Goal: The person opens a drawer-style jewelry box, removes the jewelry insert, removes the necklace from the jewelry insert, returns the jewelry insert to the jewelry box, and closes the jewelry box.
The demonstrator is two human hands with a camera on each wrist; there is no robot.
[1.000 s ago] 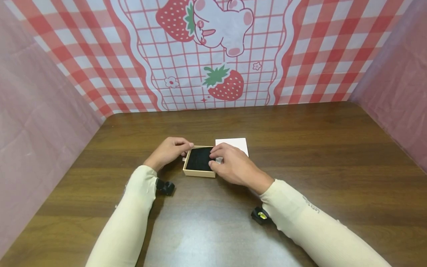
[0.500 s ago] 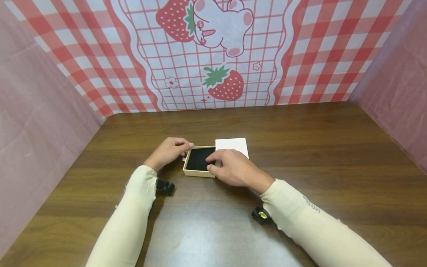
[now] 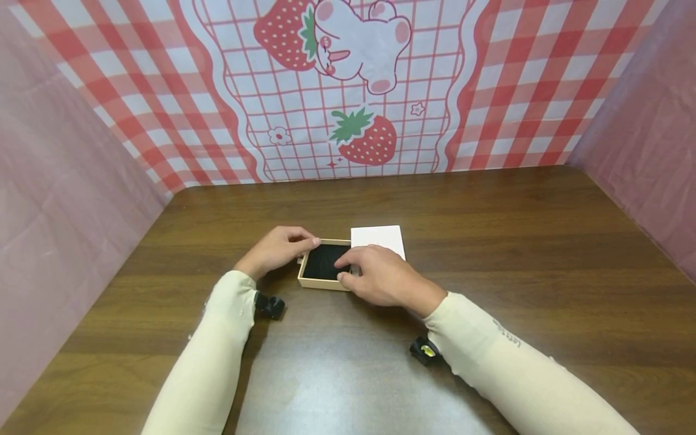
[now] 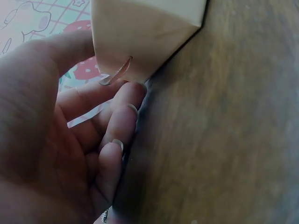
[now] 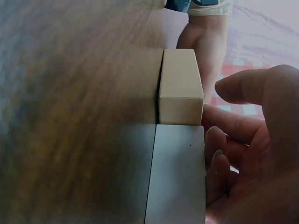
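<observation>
A shallow beige drawer tray (image 3: 325, 284) lies on the table, with a black pad (image 3: 322, 263) inside it. Its right end meets a white box sleeve (image 3: 377, 237). My left hand (image 3: 278, 251) holds the tray's left end, thumb over the rim at the far corner. A small pink ribbon tab (image 4: 121, 70) hangs from that end beside the curled fingers in the left wrist view. Over the sleeve and the tray's right end lies my right hand (image 3: 385, 277); its index finger reaches onto the black pad. In the right wrist view, its other fingers bend beside the sleeve's top.
The brown wooden table (image 3: 516, 241) reaches back to a red and white checked cloth (image 3: 522, 78) with strawberries printed on it. Pink cloth (image 3: 49, 199) hangs along both sides. Dark cameras sit at both wrists.
My right hand has drawn slightly toward me, its fingertips sliding nearer over the pad. The left thumb has shifted a little right along the rim. Tray and sleeve stay practically where they were.
</observation>
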